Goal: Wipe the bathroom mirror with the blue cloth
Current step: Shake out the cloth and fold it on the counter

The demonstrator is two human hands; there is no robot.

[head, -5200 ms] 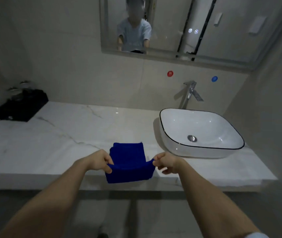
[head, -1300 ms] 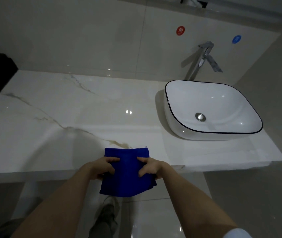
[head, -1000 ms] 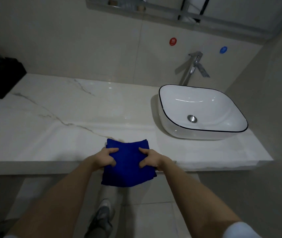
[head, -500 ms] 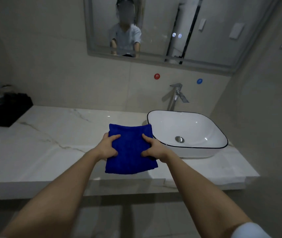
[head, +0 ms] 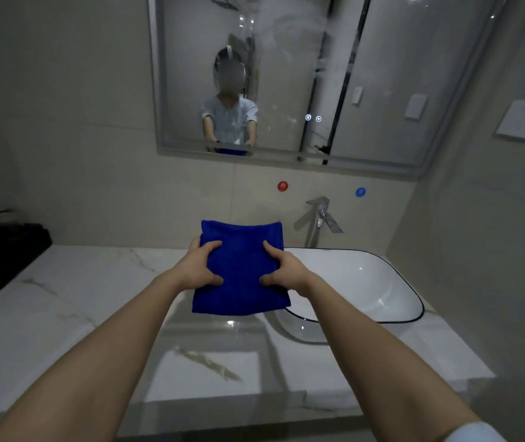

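A folded blue cloth (head: 241, 269) hangs in the air above the marble counter, in front of the wall below the mirror. My left hand (head: 200, 264) grips its left edge, thumb and forefinger curled over the front. My right hand (head: 281, 269) grips the right edge the same way. The wide mirror (head: 382, 74) fills the wall above, with smears and spots on its glass. It reflects a person holding the cloth.
A white basin (head: 379, 282) with a black rim sits on the marble counter (head: 88, 301) to the right, under a chrome tap (head: 318, 218). A black tray with items (head: 2, 253) stands at the counter's far left. A tiled side wall closes the right.
Both hands have lifted the cloth from the counter's front edge up and forward toward the mirror. My view has tilted up, so more of the mirror shows.
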